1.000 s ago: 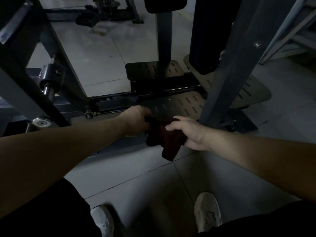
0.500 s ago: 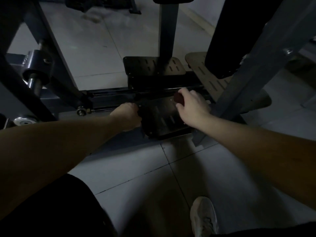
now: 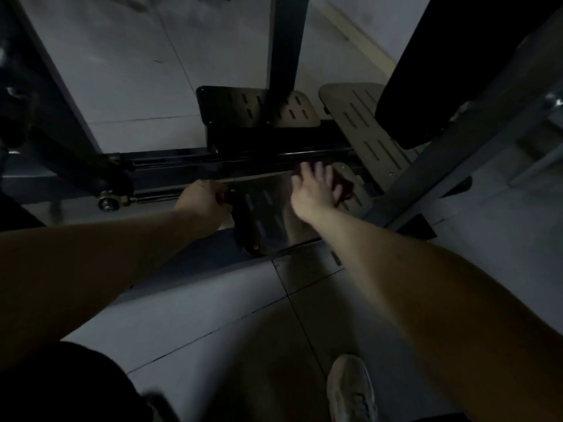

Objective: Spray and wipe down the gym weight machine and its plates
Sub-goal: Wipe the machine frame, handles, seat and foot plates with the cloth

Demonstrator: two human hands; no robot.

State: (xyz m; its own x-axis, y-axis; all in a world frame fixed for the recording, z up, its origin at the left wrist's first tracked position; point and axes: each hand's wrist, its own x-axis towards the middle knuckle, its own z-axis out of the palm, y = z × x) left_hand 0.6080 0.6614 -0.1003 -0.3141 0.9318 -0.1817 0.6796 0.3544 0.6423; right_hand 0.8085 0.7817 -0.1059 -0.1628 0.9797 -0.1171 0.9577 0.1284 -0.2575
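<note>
Two hands, apart, at the near slotted footplate (image 3: 265,214) of the weight machine (image 3: 243,161); left hand (image 3: 202,199) curled round the plate's left edge; right hand (image 3: 310,193), fingers spread, pressing a dark cloth (image 3: 345,188) onto the plate's far right corner, blurred; one pale shoe (image 3: 350,388) on floor tiles nearer than the plate.

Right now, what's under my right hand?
A dark cloth peeks out beneath the right hand, on the slotted footplate. The hand covers most of it.

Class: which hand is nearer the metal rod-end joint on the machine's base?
Left. The left hand sits just right of the joint; the right hand lies farther right, across the foot plate.
</note>
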